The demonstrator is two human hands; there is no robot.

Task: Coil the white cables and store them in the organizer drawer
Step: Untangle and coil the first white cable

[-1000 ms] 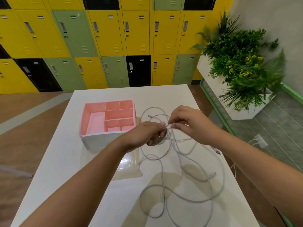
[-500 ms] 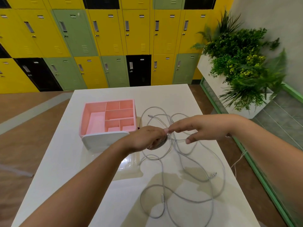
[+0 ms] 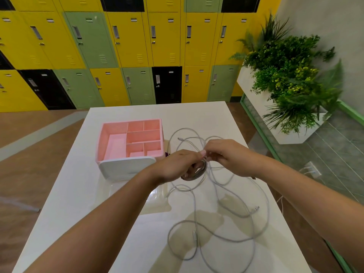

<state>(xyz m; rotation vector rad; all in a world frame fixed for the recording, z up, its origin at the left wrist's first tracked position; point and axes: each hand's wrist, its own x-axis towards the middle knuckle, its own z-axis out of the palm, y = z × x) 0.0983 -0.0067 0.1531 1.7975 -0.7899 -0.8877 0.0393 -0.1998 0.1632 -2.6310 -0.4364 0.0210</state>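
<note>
loose white cables (image 3: 195, 232) sprawled on the white table (image 3: 78, 203) closest to you, your left hand (image 3: 177, 166) curled round a small coil (image 3: 199, 172), your right hand (image 3: 226, 156) pinching a strand right at it, pink organizer (image 3: 112, 142) just left of your hands, lockers (image 3: 136, 46) way back

One white table (image 3: 78, 203) bears one pink organizer (image 3: 100, 142) with six open compartments and one white drawer front (image 3: 126, 167). Two hands, a left hand (image 3: 177, 166) and a right hand (image 3: 228, 156), meet at one small coil (image 3: 201, 172). One tangle of white cables (image 3: 194, 232) lies loose; their number cannot be told, though three plug ends (image 3: 256, 208) show. One planter (image 3: 256, 89) stands to the right.
</note>
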